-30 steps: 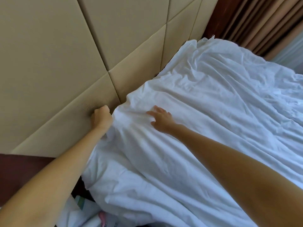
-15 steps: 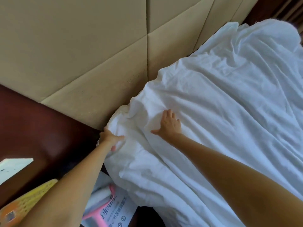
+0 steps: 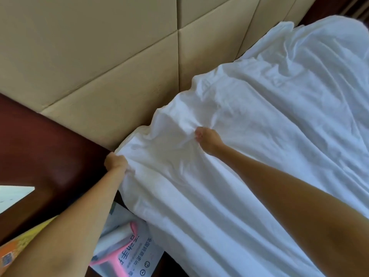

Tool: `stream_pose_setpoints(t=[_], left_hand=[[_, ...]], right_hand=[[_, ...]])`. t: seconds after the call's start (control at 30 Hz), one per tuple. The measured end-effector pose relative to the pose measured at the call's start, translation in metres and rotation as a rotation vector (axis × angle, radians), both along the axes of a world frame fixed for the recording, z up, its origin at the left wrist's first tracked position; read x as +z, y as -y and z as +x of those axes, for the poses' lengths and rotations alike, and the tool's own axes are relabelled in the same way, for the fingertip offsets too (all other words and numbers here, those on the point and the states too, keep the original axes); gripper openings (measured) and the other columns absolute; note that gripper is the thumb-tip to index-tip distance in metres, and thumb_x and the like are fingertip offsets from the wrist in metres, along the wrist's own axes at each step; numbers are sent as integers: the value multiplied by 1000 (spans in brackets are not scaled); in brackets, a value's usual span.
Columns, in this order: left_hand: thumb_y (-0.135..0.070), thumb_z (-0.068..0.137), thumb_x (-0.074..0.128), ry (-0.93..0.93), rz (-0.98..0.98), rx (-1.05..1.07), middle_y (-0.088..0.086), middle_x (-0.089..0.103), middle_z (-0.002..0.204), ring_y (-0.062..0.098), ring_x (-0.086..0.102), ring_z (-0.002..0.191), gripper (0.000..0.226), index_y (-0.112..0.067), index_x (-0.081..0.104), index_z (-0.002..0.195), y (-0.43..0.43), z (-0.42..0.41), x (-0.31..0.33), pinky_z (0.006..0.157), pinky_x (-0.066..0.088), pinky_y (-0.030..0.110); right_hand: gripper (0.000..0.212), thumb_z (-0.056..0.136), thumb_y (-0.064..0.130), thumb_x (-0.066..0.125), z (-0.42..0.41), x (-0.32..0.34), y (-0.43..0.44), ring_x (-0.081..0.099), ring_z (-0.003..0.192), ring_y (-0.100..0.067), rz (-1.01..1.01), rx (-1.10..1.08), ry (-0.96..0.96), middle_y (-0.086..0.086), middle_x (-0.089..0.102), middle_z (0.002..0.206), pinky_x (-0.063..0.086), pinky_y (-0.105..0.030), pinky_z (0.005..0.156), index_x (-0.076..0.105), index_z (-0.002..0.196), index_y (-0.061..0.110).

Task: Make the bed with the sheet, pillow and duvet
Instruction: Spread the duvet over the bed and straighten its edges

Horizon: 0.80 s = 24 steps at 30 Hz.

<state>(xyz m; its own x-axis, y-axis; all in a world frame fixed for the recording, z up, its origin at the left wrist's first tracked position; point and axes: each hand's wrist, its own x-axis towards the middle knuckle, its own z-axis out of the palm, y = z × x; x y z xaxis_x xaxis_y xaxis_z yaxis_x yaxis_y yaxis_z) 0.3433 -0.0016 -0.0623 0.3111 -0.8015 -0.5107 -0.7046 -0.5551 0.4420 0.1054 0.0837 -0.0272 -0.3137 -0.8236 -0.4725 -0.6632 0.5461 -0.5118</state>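
A crumpled white sheet (image 3: 259,136) covers the bed from the near left corner to the far right. My left hand (image 3: 115,161) grips the sheet's corner at the bed's near left end, close to the headboard. My right hand (image 3: 207,139) is curled on top of the bed and bunches a fold of the sheet, with creases fanning out from it. No pillow or duvet can be told apart from the white fabric.
A padded beige headboard (image 3: 99,66) runs along the left of the bed. A dark red-brown bedside top (image 3: 40,146) sits at the left. Below the bed's corner lies a plastic package with pink print (image 3: 123,250). An orange-yellow item (image 3: 14,250) shows at the bottom left.
My right hand went from lying flat on the sheet to gripping a fold of it. My left hand moved down the headboard to the bed's corner and took hold there. The view shifted left.
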Motion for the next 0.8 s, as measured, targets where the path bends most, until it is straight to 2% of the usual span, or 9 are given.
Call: stream_pose_setpoints(t=[0.1,0.17,0.27,0.4,0.5,0.6,0.67,0.73,0.8], left_hand=[[3,94,36,82,110,-130,24,31,146,39,38,131,49,4,28,142,5,-15,12,103,36,40],[2,92,37,64,70,-246,20,24,149,38,33,133,54,-1,22,144,3,-34,23,104,36,42],[-1,92,40,42,-29,-457,14,18,151,32,24,138,63,-9,14,148,-5,-70,37,109,31,43],[10,86,30,-126,-314,-736,9,25,148,27,27,137,56,-8,32,140,-25,-123,68,108,32,33],[7,93,28,-149,-419,-1049,5,16,155,21,15,144,52,-7,30,143,-33,-158,83,112,25,30],[-8,100,26,56,-305,-1279,5,6,159,24,6,146,49,-10,17,149,-26,-179,72,117,19,36],[-17,100,34,194,-70,-1152,14,8,157,33,12,144,53,-6,14,148,-7,-189,57,115,21,41],[-21,96,46,292,150,-1010,21,18,152,37,20,140,55,-4,26,144,10,-205,51,113,25,42],[-17,93,49,344,48,-944,19,26,145,36,28,133,45,-3,39,135,20,-233,56,106,34,41]], right_hand=[[55,93,-4,36,11,1,2,33,137,-27,87,129,190,-11,35,149,27,-26,107,34,144,16],[64,90,-9,31,14,8,0,27,140,-25,120,126,241,-10,28,153,23,-25,109,26,148,18],[64,90,-10,26,3,27,-8,25,142,-23,81,43,235,-8,26,154,24,-23,109,30,147,18],[60,90,-8,26,-35,51,-18,29,140,-24,26,-73,153,-9,32,152,24,-26,112,37,144,15],[55,89,-6,27,-69,64,-22,37,135,-24,-27,-220,114,-10,41,146,30,-27,108,46,137,12],[51,89,-5,30,-102,69,-27,42,130,-26,-65,-331,65,-11,44,141,39,-34,105,49,133,11],[50,88,-4,32,-126,68,-29,44,128,-28,-74,-396,55,-13,43,141,41,-37,103,48,134,9],[51,87,-5,34,-150,64,-30,43,128,-29,-72,-450,55,-14,43,141,39,-35,104,47,135,8],[52,86,-5,36,-176,62,-29,43,128,-30,-66,-479,44,-14,46,138,38,-32,104,48,134,8]])
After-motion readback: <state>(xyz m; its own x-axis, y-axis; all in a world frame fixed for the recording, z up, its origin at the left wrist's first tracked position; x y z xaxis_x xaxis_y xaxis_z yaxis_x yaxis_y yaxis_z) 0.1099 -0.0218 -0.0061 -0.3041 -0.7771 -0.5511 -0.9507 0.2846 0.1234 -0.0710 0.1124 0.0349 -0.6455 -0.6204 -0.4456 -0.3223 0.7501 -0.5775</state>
